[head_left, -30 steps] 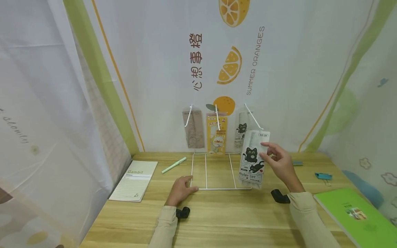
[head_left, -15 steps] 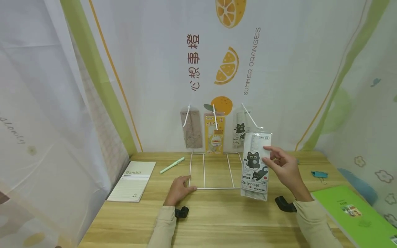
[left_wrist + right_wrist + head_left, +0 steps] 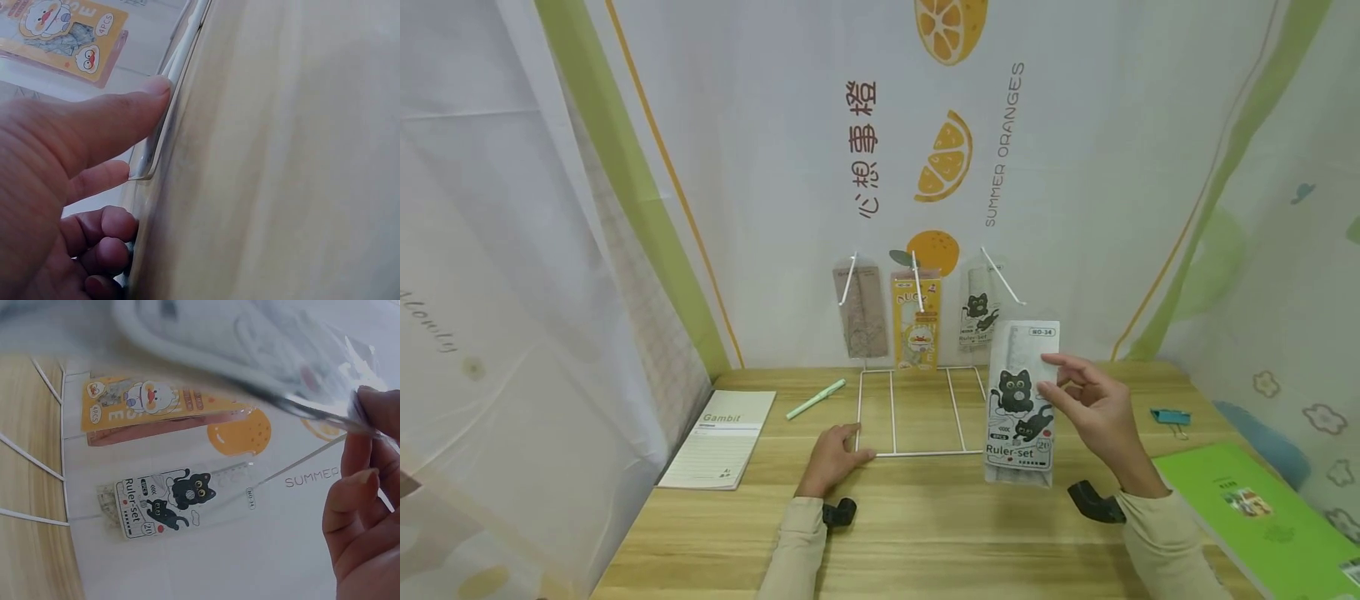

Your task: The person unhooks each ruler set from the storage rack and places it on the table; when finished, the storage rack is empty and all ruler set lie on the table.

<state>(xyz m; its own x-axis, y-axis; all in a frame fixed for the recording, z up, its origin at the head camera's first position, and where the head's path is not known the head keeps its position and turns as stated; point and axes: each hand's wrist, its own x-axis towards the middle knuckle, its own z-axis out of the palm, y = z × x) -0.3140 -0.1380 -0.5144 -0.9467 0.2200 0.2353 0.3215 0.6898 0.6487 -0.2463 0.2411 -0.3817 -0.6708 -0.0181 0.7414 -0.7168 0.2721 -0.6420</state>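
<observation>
My right hand (image 3: 1093,408) pinches the right edge of a clear-bagged ruler set (image 3: 1021,408) with black cats on its card. This pack is upright in the air, its top just below the tip of the right hook (image 3: 1003,277). On that hook hangs another cat ruler set (image 3: 181,497). A yellow duck ruler set (image 3: 917,325) hangs on the middle hook, and a brownish pack (image 3: 862,321) on the left one. My left hand (image 3: 835,458) holds the front left corner of the white wire rack (image 3: 925,453), thumb on the wire in the left wrist view.
A notepad (image 3: 718,442) and a pale green pen (image 3: 816,398) lie left of the rack on the wooden table (image 3: 925,533). To the right are a teal binder clip (image 3: 1171,417) and a green book (image 3: 1262,508). A printed curtain (image 3: 760,167) hangs behind.
My right hand has drawn the ruler set slightly towards me and down, away from the hook's tip. The left hand stays at the rack's corner. The head view has shifted slightly.
</observation>
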